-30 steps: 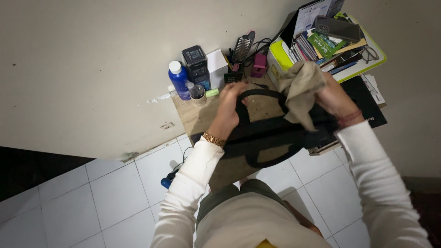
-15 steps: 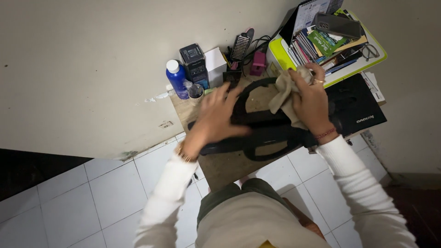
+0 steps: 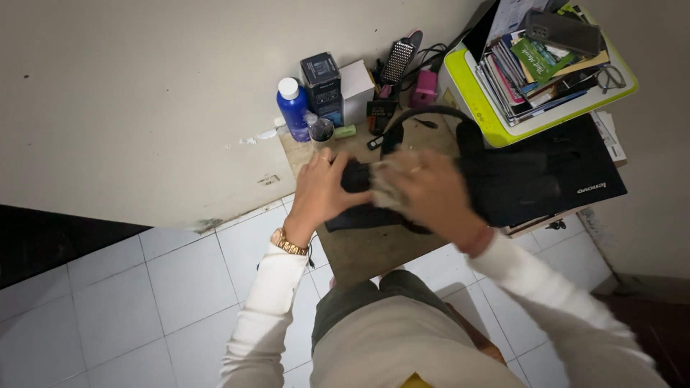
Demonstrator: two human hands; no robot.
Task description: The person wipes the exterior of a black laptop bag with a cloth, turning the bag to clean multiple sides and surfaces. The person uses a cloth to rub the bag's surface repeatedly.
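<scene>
While the black bag point(image 3: 503, 179) lies flat across the small wooden table point(image 3: 374, 248), with one end resting over the dark laptop point(image 3: 575, 179), both hands work at its near left end. The left hand point(image 3: 320, 190) is closed around that end, fingers curled over the edge to pin it down. The right hand point(image 3: 431, 194) is blurred, but it appears to press a beige cloth point(image 3: 388, 188) against the bag's surface, the cloth bunched under the palm; how tightly the fingers close on it I cannot tell. The bag looks like soft, limp fabric, probably light, so it would likely sag and fold if lifted by 1 corner. Its looped handle point(image 3: 424, 115) arches up toward the wall and seems the surest place to take hold, along with the edge the left hand already grips. Just behind stand a blue bottle point(image 3: 293, 108), 2 small boxes and a yellow-green tray point(image 3: 496, 129) stacked with books, close enough that a swinging strap could knock them.
</scene>
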